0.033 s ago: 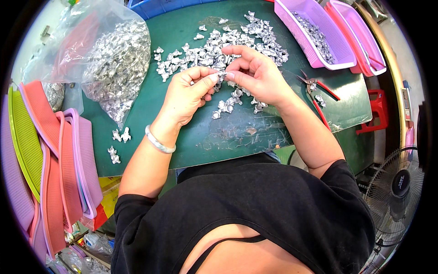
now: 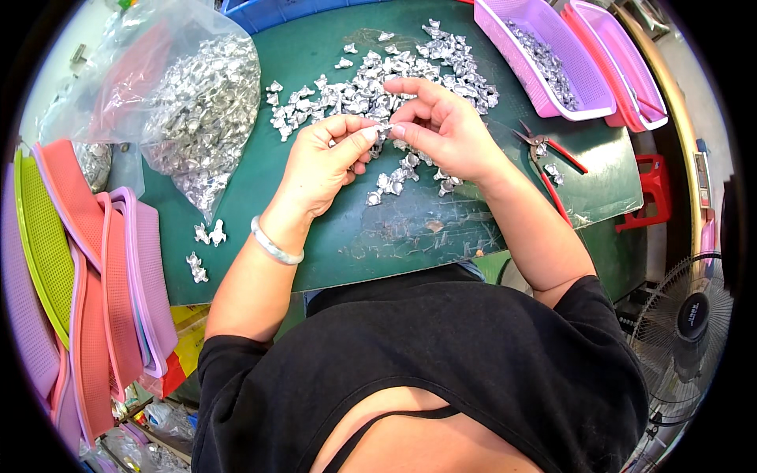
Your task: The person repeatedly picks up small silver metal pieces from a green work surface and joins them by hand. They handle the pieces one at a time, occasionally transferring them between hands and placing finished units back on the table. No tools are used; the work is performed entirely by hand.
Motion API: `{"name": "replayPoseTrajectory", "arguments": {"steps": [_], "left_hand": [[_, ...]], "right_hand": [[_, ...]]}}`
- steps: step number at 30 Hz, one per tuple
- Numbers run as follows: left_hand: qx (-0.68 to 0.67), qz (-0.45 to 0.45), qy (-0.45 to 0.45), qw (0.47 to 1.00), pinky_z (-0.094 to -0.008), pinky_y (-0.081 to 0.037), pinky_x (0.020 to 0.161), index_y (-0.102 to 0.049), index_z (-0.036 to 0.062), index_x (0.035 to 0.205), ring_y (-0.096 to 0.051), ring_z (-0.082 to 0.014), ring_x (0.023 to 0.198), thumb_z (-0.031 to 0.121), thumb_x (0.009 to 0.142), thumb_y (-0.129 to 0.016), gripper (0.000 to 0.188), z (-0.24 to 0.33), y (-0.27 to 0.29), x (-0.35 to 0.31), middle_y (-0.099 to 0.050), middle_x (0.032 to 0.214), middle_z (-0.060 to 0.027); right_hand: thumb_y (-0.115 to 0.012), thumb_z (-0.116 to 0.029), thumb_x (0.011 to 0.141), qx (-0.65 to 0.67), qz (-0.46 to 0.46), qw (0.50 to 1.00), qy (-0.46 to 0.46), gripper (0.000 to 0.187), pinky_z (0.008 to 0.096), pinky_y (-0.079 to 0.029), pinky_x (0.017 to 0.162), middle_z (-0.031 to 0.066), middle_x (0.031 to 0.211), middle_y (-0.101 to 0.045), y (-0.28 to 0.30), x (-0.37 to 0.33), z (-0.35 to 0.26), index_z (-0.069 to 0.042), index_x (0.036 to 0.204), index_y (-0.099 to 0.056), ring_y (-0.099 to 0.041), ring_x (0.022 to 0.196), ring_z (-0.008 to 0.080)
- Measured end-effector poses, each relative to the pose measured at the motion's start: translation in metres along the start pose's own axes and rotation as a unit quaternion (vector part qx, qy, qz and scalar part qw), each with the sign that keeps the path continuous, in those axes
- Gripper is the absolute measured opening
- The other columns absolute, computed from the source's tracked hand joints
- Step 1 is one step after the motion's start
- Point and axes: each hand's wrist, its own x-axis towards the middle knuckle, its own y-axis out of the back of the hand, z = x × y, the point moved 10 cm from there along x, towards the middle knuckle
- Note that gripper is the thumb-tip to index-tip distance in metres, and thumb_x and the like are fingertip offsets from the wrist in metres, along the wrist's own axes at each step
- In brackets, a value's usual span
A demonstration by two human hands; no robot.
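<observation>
A small silver metal piece (image 2: 384, 128) is pinched between the fingertips of the left hand (image 2: 323, 162) and the right hand (image 2: 441, 126) above the green mat (image 2: 315, 236). A heap of metal pieces (image 2: 378, 79) lies at 12 o'clock, red-handled pliers (image 2: 552, 150) at 3 o'clock, a clear bag (image 2: 181, 102) at 10 o'clock.

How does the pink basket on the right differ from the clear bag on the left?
The pink basket is rigid, open-topped and holds a thin strip of silver parts; the clear bag is soft, crumpled and bulging with them. The basket sits upright; the bag lies slumped. Both rest on the green mat.
</observation>
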Motion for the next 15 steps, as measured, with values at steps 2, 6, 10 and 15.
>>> {"name": "replayPoseTrajectory", "arguments": {"steps": [2, 6, 10, 15], "left_hand": [[-0.008, -0.002, 0.005, 1.000, -0.0146, -0.034, 0.043, -0.061, 0.0056, 0.091, -0.047, -0.0038, 0.054, 0.017, 0.082, -0.061, 0.015, -0.001, 0.000, 0.000, -0.053, 0.067, 0.0020], [-0.037, -0.022, 0.018, 0.999, -0.0148, -0.034, 0.043, -0.059, 0.0048, 0.093, -0.048, -0.0042, 0.055, 0.019, 0.082, -0.061, 0.017, -0.004, -0.003, 0.000, -0.054, 0.068, 0.0013], [-0.065, -0.029, 0.026, 0.997, -0.0151, -0.035, 0.043, -0.058, 0.0047, 0.095, -0.049, -0.0051, 0.055, 0.020, 0.083, -0.060, 0.020, -0.006, -0.004, 0.000, -0.054, 0.068, 0.0002], [-0.079, -0.015, 0.033, 0.996, -0.0150, -0.032, 0.041, -0.056, 0.0066, 0.092, -0.047, -0.0068, 0.054, 0.017, 0.086, -0.055, 0.012, -0.006, -0.004, -0.001, -0.052, 0.066, 0.0002]], "right_hand": [[-0.055, 0.002, 0.081, -0.004, 0.005, 1.000, 0.007, 0.041, 0.0184, -0.041, 0.065, 0.0005, 0.080, -0.057, 0.001, 0.000, 0.000, -0.001, 0.120, -0.043, -0.051, 0.075, 0.0051], [-0.055, 0.003, 0.080, -0.013, 0.015, 1.000, 0.021, 0.042, 0.0183, -0.040, 0.065, 0.0007, 0.081, -0.056, 0.002, 0.000, -0.003, -0.001, 0.120, -0.043, -0.051, 0.074, 0.0052], [-0.055, 0.004, 0.079, -0.049, 0.032, 0.997, 0.048, 0.044, 0.0186, -0.041, 0.066, 0.0010, 0.081, -0.056, 0.003, -0.002, -0.009, -0.001, 0.120, -0.043, -0.051, 0.074, 0.0051], [-0.056, 0.005, 0.078, -0.108, 0.035, 0.991, 0.077, 0.046, 0.0197, -0.042, 0.069, 0.0019, 0.082, -0.057, 0.002, -0.004, -0.016, -0.002, 0.122, -0.042, -0.052, 0.075, 0.0058]]}}
